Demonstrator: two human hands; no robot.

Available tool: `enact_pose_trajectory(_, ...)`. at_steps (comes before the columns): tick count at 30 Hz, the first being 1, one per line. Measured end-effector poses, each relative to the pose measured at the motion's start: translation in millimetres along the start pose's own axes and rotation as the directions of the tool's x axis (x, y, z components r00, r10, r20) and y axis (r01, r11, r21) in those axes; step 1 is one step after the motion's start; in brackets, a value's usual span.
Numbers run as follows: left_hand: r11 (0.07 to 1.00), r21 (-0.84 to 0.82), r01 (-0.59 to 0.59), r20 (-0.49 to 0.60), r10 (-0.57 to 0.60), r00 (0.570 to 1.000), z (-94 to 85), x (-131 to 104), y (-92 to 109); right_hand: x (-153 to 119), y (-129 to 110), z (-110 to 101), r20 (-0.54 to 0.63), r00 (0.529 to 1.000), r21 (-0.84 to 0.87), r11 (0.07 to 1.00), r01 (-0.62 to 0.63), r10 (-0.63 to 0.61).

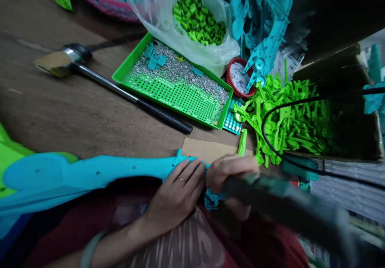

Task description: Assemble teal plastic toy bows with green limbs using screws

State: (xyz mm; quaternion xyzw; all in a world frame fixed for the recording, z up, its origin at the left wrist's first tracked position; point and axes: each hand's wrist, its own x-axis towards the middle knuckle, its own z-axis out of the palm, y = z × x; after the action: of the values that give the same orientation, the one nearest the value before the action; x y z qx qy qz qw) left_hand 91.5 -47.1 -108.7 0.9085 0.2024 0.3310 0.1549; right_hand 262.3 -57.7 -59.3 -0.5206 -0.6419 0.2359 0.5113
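Observation:
A long blue plastic part [120, 169], with a rounded end and small screw holes, lies across the lower left and over my lap. My left hand [180, 193] rests over its right end, fingers wrapped across the top and a ring on one of them. Close beside it, my right hand [230, 173] is closed around the front of a long dark tool [288, 204], apparently an electric screwdriver. Motion blurs the tool, and its tip is hidden by my hand. Below my hands hangs a small blue piece [211, 199]. Brown cardboard [207, 148] lies just behind them.
A green tray [168, 103] of screws sits mid-table, with a hammer [120, 91] in front. Behind are a bag of green caps [198, 19], a pink basket [105, 5] and a red bowl [240, 77]. Green parts [285, 115] spill from a box; a black cable [270, 139] loops across.

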Motion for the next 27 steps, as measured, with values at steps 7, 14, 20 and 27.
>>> enact_pose_trajectory(7, 0.986, 0.168, 0.014, 0.089, -0.029, 0.996, -20.1, 9, -18, 118, 61, -5, -0.576, 0.816, 0.196, 0.977, 0.08, 0.048)
enact_pose_trajectory(14, 0.996, 0.051, -0.07, 0.091, 0.065, 0.994, -19.1, 12, -13, 121, 91, -4, -0.545, 0.823, 0.204, 0.977, -0.055, 0.16)
enact_pose_trajectory(20, 0.997, -0.017, -0.078, 0.071, 0.079, 0.994, 11.0, 4, 2, 121, 95, -2, -0.537, 0.824, 0.25, 0.967, -0.048, 0.18)
enact_pose_trajectory(27, 0.994, -0.049, -0.1, -0.041, 0.098, 0.994, 19.5, -2, -4, 126, 60, -5, -0.601, 0.788, 0.155, 0.987, -0.053, 0.136)
